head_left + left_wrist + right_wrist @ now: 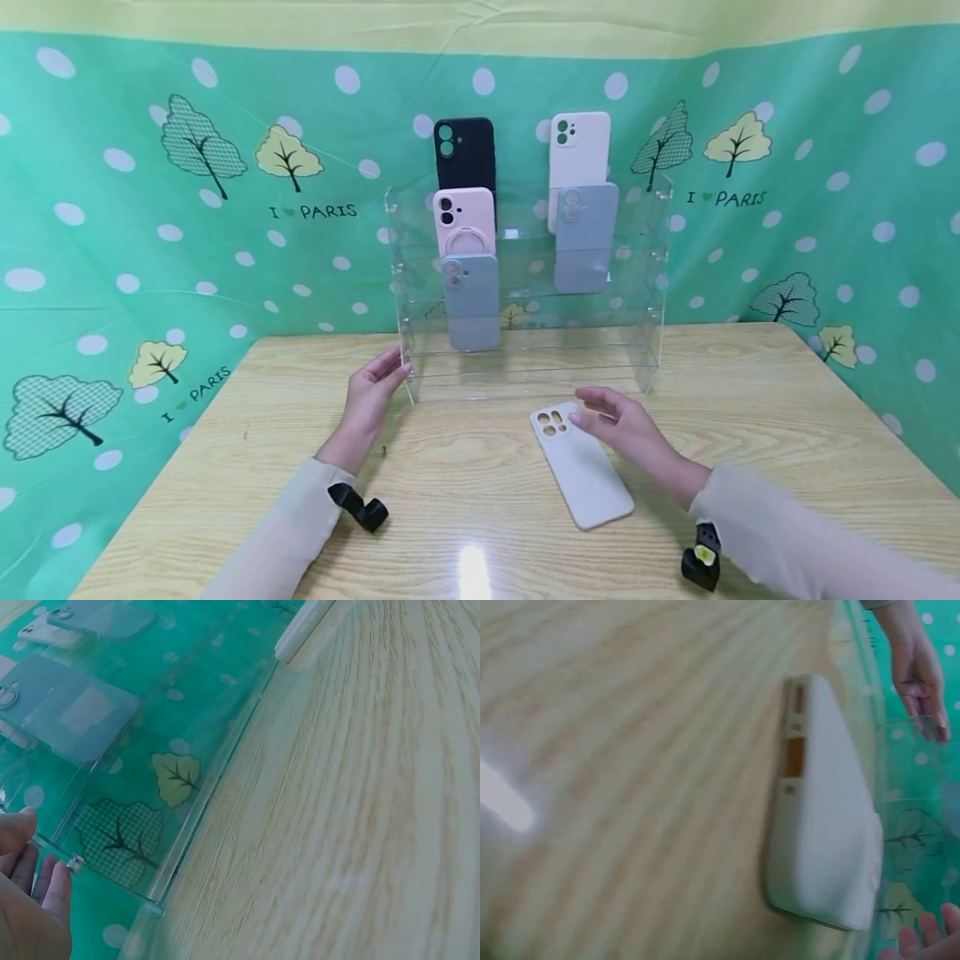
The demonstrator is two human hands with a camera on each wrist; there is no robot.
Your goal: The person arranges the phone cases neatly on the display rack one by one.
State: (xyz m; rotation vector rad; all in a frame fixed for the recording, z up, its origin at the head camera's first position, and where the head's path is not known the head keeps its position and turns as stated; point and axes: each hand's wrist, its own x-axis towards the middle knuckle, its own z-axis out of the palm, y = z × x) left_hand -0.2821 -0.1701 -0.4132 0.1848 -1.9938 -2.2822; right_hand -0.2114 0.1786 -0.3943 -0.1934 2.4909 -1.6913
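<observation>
A clear acrylic display stand (525, 383) with stepped shelves stands on the table. My left hand (372, 389) grips the edge of its left side panel, thumb and fingers on either side in the left wrist view. A white phone case (588, 471) lies flat in front of the stand, its camera cutouts toward the stand. Over the case's upper right corner hovers my right hand (622, 425), fingers loosely bent and holding nothing. In the right wrist view the fingertips (930, 930) show beside the case's camera end.
On the stand's left stand a black phone case (465, 154), a pink one with a ring (457, 212) and a grey-blue one (472, 304). To the right are a white case (581, 137) and another grey-blue case (585, 242). A green patterned cloth (300, 275) hangs behind the wooden table (450, 467).
</observation>
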